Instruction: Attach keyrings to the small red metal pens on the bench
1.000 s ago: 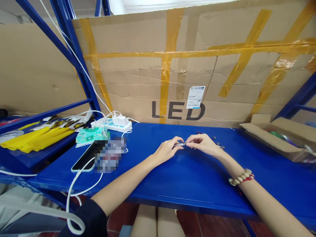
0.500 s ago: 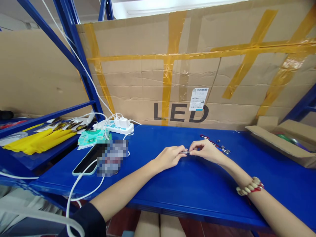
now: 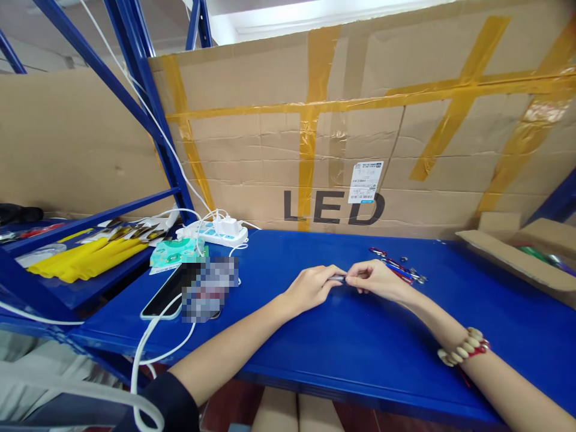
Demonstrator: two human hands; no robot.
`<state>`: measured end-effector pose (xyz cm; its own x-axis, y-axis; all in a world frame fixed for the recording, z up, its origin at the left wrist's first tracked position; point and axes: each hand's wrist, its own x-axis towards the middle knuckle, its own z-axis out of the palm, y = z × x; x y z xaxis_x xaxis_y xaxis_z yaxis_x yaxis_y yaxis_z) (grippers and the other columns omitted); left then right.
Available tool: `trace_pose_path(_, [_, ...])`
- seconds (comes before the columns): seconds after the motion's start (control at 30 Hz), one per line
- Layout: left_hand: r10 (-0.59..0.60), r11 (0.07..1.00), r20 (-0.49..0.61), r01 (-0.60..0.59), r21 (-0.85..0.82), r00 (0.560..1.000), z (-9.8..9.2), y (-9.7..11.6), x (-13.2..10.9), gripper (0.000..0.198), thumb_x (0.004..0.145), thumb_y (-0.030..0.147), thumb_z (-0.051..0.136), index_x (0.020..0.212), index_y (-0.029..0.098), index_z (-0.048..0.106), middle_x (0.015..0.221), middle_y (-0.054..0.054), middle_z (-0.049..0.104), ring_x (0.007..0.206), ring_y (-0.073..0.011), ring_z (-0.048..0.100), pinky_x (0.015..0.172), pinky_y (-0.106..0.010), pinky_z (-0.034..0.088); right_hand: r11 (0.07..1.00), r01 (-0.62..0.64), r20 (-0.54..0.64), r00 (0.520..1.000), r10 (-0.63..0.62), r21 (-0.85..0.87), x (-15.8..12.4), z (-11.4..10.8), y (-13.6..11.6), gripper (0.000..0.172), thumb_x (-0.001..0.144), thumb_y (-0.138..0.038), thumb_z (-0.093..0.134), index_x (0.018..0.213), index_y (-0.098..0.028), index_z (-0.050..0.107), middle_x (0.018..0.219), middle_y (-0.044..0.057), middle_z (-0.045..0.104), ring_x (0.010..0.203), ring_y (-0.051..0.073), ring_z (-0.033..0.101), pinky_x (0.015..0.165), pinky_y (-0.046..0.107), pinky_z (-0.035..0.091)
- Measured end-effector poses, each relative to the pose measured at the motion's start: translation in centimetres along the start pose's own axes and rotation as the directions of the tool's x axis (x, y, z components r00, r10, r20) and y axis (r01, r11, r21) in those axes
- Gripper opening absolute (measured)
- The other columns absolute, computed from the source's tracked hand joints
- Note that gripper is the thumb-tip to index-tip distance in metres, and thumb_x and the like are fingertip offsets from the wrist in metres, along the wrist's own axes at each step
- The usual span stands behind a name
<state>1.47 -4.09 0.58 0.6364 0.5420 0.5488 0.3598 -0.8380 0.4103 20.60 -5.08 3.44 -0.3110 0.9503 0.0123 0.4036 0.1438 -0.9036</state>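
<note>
One slim tube (image 3: 335, 278) is pinched by left hand (image 3: 311, 286) and right hand (image 3: 374, 279), seemingly unfinished; loose pieces (image 3: 399, 271) are left beyond.

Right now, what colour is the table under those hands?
The table is blue, clearest in the head view.

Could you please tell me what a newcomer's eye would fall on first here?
Probably the huge brown cardboard panel with big black letters reading LED and crossing amber tape, standing behind the glossy blue table. Next, perhaps, the bare left hand and right hand, meeting near the table's middle at a small, slim greyish piece. The bright yellow, elongated items at far left would likely stand out too.
</note>
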Motion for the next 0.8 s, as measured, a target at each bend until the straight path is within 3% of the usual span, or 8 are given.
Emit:
trace_pose_path(0.17, [-0.038,0.998,0.007,0.037,0.043,0.999,-0.3,-0.1,0.4,0.021,0.09,0.02,0.042,0.103,0.02,0.059,0.101,-0.003,0.068,0.092,-0.0155,0.062,0.084,-0.026,0.047,1.0,0.003,-0.014,1.0,-0.003,0.019,0.3,0.2,0.2,0.035,0.054,-0.047,0.075,0.062,-0.015,0.064,0.049,-0.003,0.053,0.046,0.008,0.047,0.044,0.021,0.034])
trace_pose_path(0.33, [-0.144,0.988,-0.008,0.144,0.052,0.99,-0.3,-0.4,0.9,0.02,0.09,0.023,0.042,0.101,0.021,0.059,0.098,-0.004,0.068,0.09,-0.0168,0.062,0.082,-0.026,0.047,0.996,0.089,-0.098,0.991,-0.089,-0.008,1.0,0.2,1.1,0.036,0.059,-0.049,0.072,0.068,-0.015,0.065,0.056,-0.001,0.057,0.046,0.009,0.05,0.044,0.022,0.038])
trace_pose_path(0.5, [-0.235,0.97,-0.058,0.23,-0.083,0.97,-0.3,-0.6,1.2,0.019,0.089,0.025,0.043,0.101,0.023,0.058,0.097,-0.002,0.067,0.088,-0.0152,0.063,0.08,-0.024,0.047,0.97,0.226,-0.259,0.935,-0.242,-0.09,1.2,-0.2,1.3,0.041,0.063,-0.051,0.07,0.081,-0.015,0.066,0.068,0.002,0.063,0.044,0.009,0.052,0.045,0.024,0.041])
trace_pose_path(0.6, [-0.257,0.96,-0.071,0.245,-0.138,0.964,-0.3,-0.8,1.2,0.021,0.09,0.025,0.04,0.102,0.022,0.056,0.087,-0.001,0.066,0.079,-0.0135,0.062,0.077,-0.023,0.046,0.952,0.267,-0.291,0.908,-0.3,-0.149,1.0,-0.3,1.2,0.042,0.066,-0.052,0.067,0.085,-0.015,0.066,0.07,0.003,0.063,0.044,0.01,0.053,0.045,0.025,0.042])
trace_pose_path(0.7, [-0.269,0.953,-0.074,0.255,-0.163,0.96,0.0,-0.9,1.3,0.022,0.091,0.026,0.038,0.104,0.021,0.055,0.079,0.0,0.063,0.074,-0.0128,0.061,0.074,-0.023,0.046,0.923,0.265,-0.267,0.902,-0.34,-0.279,0.9,-0.6,1.2,0.04,0.069,-0.052,0.064,0.089,-0.018,0.067,0.077,0.004,0.067,0.045,0.01,0.054,0.048,0.026,0.044])
trace_pose_path(0.8, [-0.313,0.94,-0.085,0.296,-0.17,0.946,0.1,-1.1,1.3,0.023,0.091,0.028,0.036,0.103,0.021,0.054,0.075,0.0,0.061,0.072,-0.0128,0.06,0.073,-0.023,0.045,0.827,0.137,-0.329,0.872,-0.362,-0.546,0.8,-1.9,1.5,0.026,0.074,-0.045,0.061,0.087,-0.023,0.069,0.083,0.002,0.069,0.054,0.012,0.058,0.053,0.025,0.043])
